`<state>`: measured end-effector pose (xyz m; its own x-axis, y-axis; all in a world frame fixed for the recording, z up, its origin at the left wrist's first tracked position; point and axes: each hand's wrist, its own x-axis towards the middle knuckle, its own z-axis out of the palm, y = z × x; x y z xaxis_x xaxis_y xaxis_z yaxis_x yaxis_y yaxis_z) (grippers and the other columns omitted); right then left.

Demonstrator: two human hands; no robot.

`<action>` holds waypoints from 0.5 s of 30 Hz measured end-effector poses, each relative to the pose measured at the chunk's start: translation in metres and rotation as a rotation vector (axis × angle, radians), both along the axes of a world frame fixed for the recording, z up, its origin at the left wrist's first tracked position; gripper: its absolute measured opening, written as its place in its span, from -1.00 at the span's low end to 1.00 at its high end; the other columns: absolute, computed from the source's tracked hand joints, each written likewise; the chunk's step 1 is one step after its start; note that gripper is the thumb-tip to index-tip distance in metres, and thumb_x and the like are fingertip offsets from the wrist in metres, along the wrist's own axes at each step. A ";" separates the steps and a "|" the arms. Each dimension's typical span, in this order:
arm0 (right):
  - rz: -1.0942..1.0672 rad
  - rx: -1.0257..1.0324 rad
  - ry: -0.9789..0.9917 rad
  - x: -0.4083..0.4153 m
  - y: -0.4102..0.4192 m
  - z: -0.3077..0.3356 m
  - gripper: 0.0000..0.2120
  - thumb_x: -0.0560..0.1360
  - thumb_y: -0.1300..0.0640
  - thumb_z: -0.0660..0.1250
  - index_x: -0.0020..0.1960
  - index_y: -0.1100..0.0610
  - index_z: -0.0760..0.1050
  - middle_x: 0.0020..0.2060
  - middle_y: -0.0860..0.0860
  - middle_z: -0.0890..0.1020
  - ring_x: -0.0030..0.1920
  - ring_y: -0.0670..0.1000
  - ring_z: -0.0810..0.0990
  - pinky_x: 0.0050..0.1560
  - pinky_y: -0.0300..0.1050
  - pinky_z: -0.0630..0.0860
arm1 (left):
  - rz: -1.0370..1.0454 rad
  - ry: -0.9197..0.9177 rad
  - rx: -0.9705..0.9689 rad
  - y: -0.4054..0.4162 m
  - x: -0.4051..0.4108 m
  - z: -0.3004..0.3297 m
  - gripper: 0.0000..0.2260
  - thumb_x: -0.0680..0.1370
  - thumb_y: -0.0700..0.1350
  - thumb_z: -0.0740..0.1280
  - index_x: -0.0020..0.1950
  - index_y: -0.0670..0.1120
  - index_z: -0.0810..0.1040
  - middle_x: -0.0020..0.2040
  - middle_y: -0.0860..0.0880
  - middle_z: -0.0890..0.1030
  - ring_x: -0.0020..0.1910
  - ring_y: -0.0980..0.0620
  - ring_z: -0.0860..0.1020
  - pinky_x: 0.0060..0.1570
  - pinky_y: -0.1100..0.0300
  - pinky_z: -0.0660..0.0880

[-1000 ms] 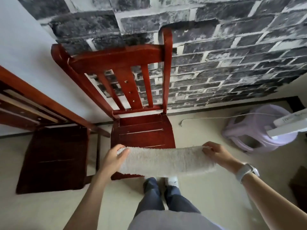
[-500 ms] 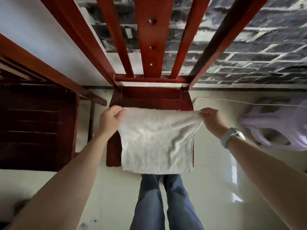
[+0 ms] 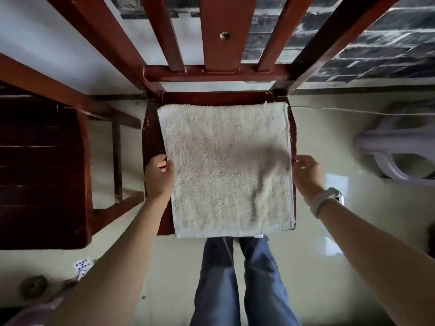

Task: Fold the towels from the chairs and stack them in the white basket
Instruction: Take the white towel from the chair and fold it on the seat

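Lying flat on the seat of the red-brown wooden slat-back chair (image 3: 153,137), the cream terry towel (image 3: 226,168) was already doubled into a rough square — layered hems showed along its near edge, which overhung the seat front slightly. The left hand (image 3: 160,177) sat at the towel's left edge with its thumb on top and fingers curled at the border, so its grip seemed pinched on the cloth. The right hand (image 3: 306,175), a pale watch on its wrist, met the right edge, but the fingers were tucked out of view; whether that grip was clamped on the fabric or only resting against it could not be told.

The fold looked part-done, and the white basket was nowhere in view.

The risks, as a judgement: the layers were not perfectly aligned at the near right corner, so another fold could lock in a crooked edge. Lifting with one side pinched and the other loose might let the stack slide apart — or pull the overhanging edge off the seat onto the glossy beige floor (image 3: 329,278). A second dark wooden chair (image 3: 42,172) stood just to the left.
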<state>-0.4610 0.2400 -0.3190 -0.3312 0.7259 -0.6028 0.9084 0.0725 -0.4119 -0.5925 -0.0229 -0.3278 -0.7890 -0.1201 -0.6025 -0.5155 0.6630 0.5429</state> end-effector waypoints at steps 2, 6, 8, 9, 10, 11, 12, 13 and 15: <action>-0.038 -0.023 -0.076 0.031 -0.017 0.001 -0.75 0.52 0.24 0.18 0.16 0.27 0.48 0.05 0.22 0.59 -0.05 0.19 0.54 -0.13 -0.14 0.38 | 0.002 -0.054 -0.053 -0.016 0.034 -0.003 -0.69 0.57 -0.13 0.22 0.28 -0.21 0.41 0.22 -0.21 0.51 0.15 -0.14 0.50 0.08 0.14 0.37; -0.082 -0.131 -0.152 0.087 -0.040 -0.008 -0.73 0.50 0.23 0.23 0.19 0.27 0.44 0.05 0.24 0.59 -0.16 0.11 0.48 -0.18 -0.13 0.34 | 0.002 -0.149 -0.139 -0.040 0.092 -0.005 -0.70 0.56 -0.16 0.22 0.25 -0.27 0.42 0.18 -0.26 0.53 0.16 -0.20 0.49 0.11 0.08 0.37; -0.082 -0.138 -0.156 0.105 -0.047 -0.010 -0.74 0.49 0.25 0.24 0.17 0.27 0.43 0.05 0.23 0.58 -0.14 0.10 0.47 -0.16 -0.15 0.33 | 0.039 -0.175 -0.160 -0.047 0.110 -0.005 -0.73 0.56 -0.16 0.22 0.21 -0.27 0.45 0.15 -0.24 0.55 0.15 -0.20 0.50 0.10 0.08 0.38; -0.082 -0.126 -0.159 0.111 -0.050 -0.011 -0.75 0.49 0.24 0.25 0.15 0.28 0.44 0.05 0.23 0.58 -0.12 0.11 0.47 -0.15 -0.16 0.32 | 0.050 -0.181 -0.170 -0.050 0.118 -0.005 -0.74 0.56 -0.15 0.22 0.18 -0.26 0.47 0.13 -0.24 0.57 0.15 -0.19 0.50 0.10 0.09 0.37; -0.080 -0.111 -0.162 0.117 -0.052 -0.012 -0.76 0.49 0.23 0.26 0.13 0.28 0.45 0.05 0.23 0.57 -0.10 0.14 0.48 -0.13 -0.16 0.31 | 0.059 -0.181 -0.176 -0.052 0.124 -0.005 -0.76 0.56 -0.14 0.23 0.16 -0.25 0.48 0.12 -0.23 0.58 0.14 -0.19 0.51 0.09 0.11 0.37; -0.072 -0.094 -0.168 0.121 -0.054 -0.013 -0.77 0.49 0.22 0.27 0.11 0.28 0.45 0.05 0.22 0.57 -0.07 0.16 0.49 -0.13 -0.16 0.30 | 0.069 -0.174 -0.179 -0.053 0.128 -0.006 -0.76 0.56 -0.13 0.23 0.14 -0.25 0.48 0.10 -0.22 0.58 0.13 -0.18 0.51 0.06 0.13 0.36; -0.049 -0.075 -0.171 0.125 -0.056 -0.015 -0.80 0.49 0.20 0.27 0.07 0.27 0.45 0.04 0.21 0.56 -0.07 0.16 0.48 -0.12 -0.16 0.29 | 0.080 -0.162 -0.181 -0.055 0.132 -0.007 -0.77 0.56 -0.12 0.24 0.12 -0.25 0.49 0.09 -0.21 0.59 0.11 -0.17 0.52 0.03 0.15 0.34; -0.015 -0.053 -0.174 0.128 -0.058 -0.016 -0.84 0.49 0.17 0.27 0.03 0.24 0.44 0.02 0.18 0.54 -0.09 0.14 0.45 -0.12 -0.15 0.28 | 0.089 -0.147 -0.186 -0.055 0.136 -0.007 -0.77 0.56 -0.11 0.24 0.10 -0.25 0.50 0.07 -0.19 0.60 0.10 -0.16 0.52 0.01 0.17 0.33; 0.068 -0.007 -0.146 0.133 -0.062 -0.018 -0.91 0.50 0.13 0.25 -0.08 0.15 0.38 -0.06 0.11 0.49 -0.11 0.10 0.41 -0.11 -0.14 0.27 | 0.102 -0.124 -0.195 -0.055 0.141 -0.009 -0.75 0.56 -0.08 0.23 0.05 -0.26 0.52 0.03 -0.19 0.61 0.06 -0.15 0.53 -0.01 0.15 0.35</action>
<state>-0.3283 0.1785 -0.3365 -0.2882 0.7003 -0.6531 0.9516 0.1336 -0.2766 -0.4513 -0.0782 -0.3370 -0.6888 -0.3185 -0.6513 -0.6393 0.6905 0.3384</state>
